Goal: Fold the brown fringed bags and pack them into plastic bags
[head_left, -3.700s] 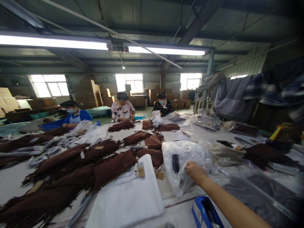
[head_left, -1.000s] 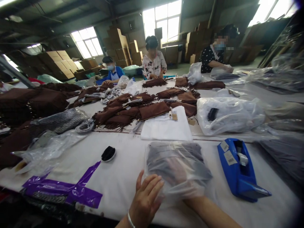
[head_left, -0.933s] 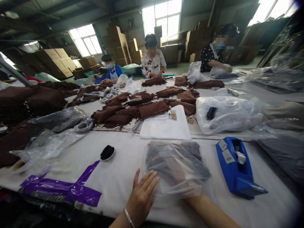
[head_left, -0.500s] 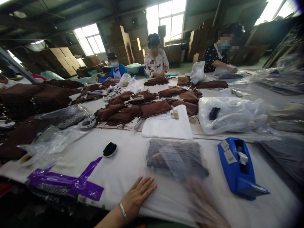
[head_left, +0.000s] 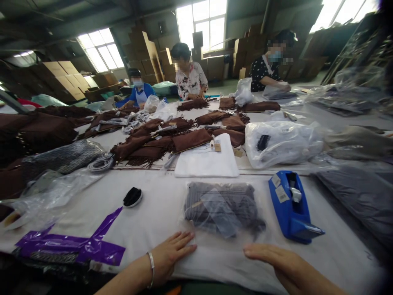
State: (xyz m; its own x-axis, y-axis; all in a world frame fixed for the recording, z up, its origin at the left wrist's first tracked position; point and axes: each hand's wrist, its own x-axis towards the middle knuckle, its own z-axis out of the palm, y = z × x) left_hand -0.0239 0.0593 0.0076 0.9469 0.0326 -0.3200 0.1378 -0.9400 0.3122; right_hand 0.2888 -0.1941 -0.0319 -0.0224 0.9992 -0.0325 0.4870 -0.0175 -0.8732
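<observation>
A dark grey folded textile in a clear plastic bag (head_left: pixel 225 207) lies flat on the white-covered table in front of me. My left hand (head_left: pixel 172 255) rests flat by the bag's lower left, fingers stretched out; a silver bangle circles the wrist. At the lower right of the bag is my right hand (head_left: pixel 278 259), fingers extended and seen from the thumb side. It grips nothing that I can see; whether it touches the plastic is unclear. A blue tape dispenser (head_left: pixel 290 207) stands to the right of the bag.
Purple tape (head_left: pixel 73 246) sticks along the front edge, below a black-and-white round object (head_left: pixel 133 197). Beyond lie a white sheet (head_left: pixel 205 159), brown fringed textiles (head_left: pixel 147 149) and a filled plastic bag (head_left: pixel 282 143). Dark grey fabric (head_left: pixel 353 205) lies right. Several people work across the table.
My right hand, blurred earlier, now shows sharply a little farther right of the bag. The left hand stays flat nearby. The whole view has shifted somewhat.
</observation>
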